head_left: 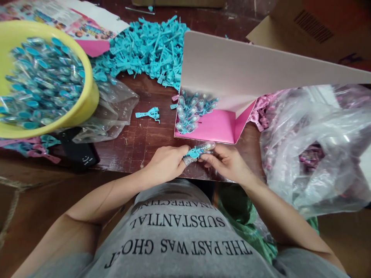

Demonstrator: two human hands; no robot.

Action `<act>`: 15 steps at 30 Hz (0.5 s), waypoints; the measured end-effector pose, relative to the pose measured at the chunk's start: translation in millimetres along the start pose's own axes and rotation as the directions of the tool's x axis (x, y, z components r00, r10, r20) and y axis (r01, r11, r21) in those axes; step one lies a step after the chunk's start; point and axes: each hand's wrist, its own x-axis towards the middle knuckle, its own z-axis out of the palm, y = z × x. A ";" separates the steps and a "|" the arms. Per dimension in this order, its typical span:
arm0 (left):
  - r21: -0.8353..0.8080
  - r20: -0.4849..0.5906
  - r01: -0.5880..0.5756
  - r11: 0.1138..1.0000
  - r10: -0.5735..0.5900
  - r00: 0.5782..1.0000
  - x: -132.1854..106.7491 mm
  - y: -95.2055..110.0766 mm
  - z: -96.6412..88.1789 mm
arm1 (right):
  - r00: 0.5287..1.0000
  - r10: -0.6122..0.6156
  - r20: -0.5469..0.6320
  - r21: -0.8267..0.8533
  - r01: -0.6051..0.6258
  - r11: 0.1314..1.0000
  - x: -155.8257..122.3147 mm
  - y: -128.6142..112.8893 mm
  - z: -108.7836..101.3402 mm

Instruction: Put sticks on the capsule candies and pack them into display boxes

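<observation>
At the table's near edge, both hands hold one small toy piece, a blue plastic part with a clear rounded capsule that has coloured bits inside. My left hand is closed on the blue end, and something silvery wraps its thumb. Pinched in my right hand is the capsule end; its fingertips are partly hidden. Just beyond stands a pink-and-white cardboard box, with several similar capsule pieces grouped at its left side. A single blue plastic part lies on the table to the left.
A yellow tub of clear capsules with blue ends stands at left. Behind lies a heap of blue parts. A clear plastic bag with pink parts sits at right. A black object lies near the front edge, left.
</observation>
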 end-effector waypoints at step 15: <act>-0.193 -0.399 -0.106 0.975 0.020 0.917 -7.3 -7.3 -0.8 | 0.972 -0.227 -0.057 -0.519 0.165 0.839 30.5 -43.1 -78.8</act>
